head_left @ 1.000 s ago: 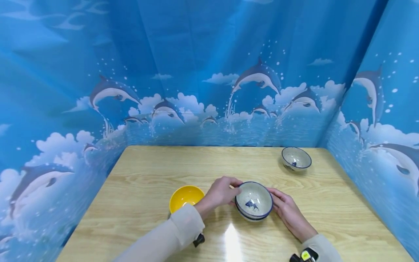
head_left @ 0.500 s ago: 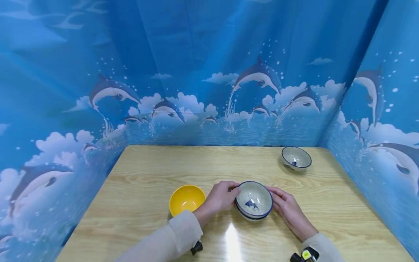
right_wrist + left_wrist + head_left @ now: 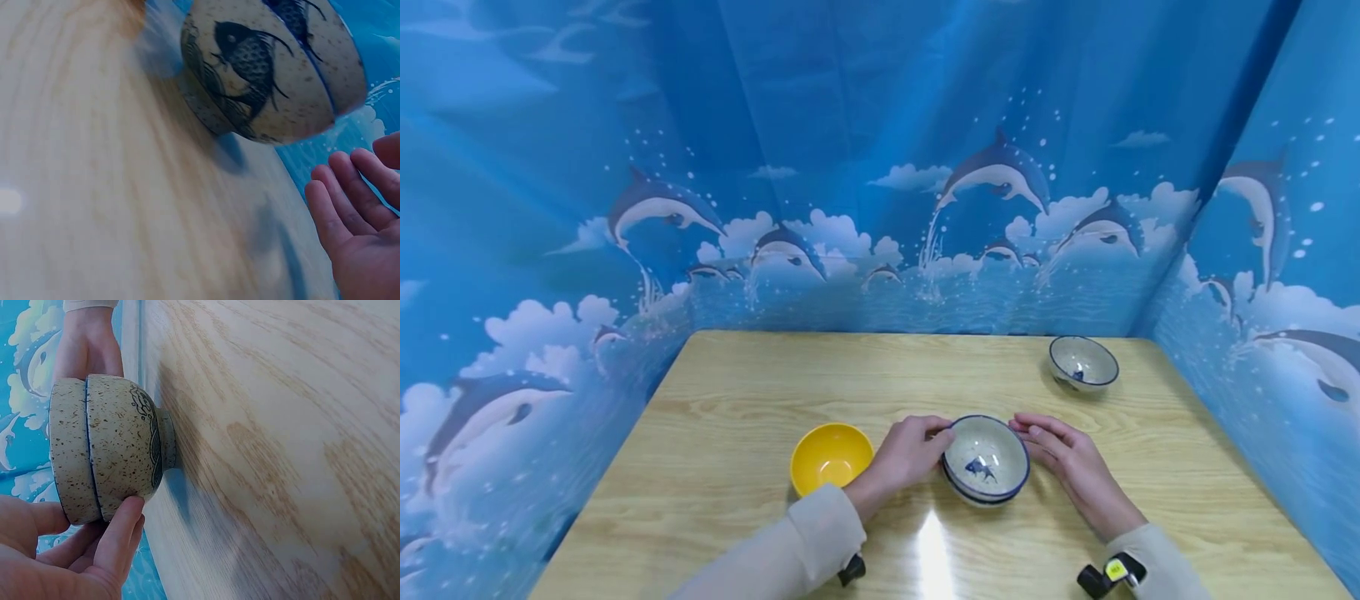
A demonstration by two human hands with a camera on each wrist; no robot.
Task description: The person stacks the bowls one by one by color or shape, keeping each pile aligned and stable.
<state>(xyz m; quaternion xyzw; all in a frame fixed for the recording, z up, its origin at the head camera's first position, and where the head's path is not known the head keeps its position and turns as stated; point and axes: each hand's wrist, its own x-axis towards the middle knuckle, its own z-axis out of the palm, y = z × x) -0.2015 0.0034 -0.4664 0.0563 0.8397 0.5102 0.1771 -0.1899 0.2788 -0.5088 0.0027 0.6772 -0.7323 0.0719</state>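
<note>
Two speckled bowls with blue rims and painted fish, one nested in the other, stand on the table near its middle; the upper bowl (image 3: 986,454) shows its fish inside, and the lower bowl (image 3: 122,440) shows its foot on the wood. At their left side my left hand (image 3: 906,454) holds the stack, thumb at the upper rim and fingers against the lower bowl (image 3: 250,69). To the right of the stack, my right hand (image 3: 1071,462) is apart from the bowls, with its fingers (image 3: 356,194) loosely extended and nothing in them.
Left of my left hand sits a yellow bowl (image 3: 829,457), partly behind the forearm. A similar speckled bowl (image 3: 1083,362) stands at the back right of the wooden table (image 3: 760,383). A blue dolphin-print curtain (image 3: 850,167) encloses the back and sides.
My right hand has let go of the stacked bowls and moved slightly away to the right. My left hand stays at the stack, which has kept its place.
</note>
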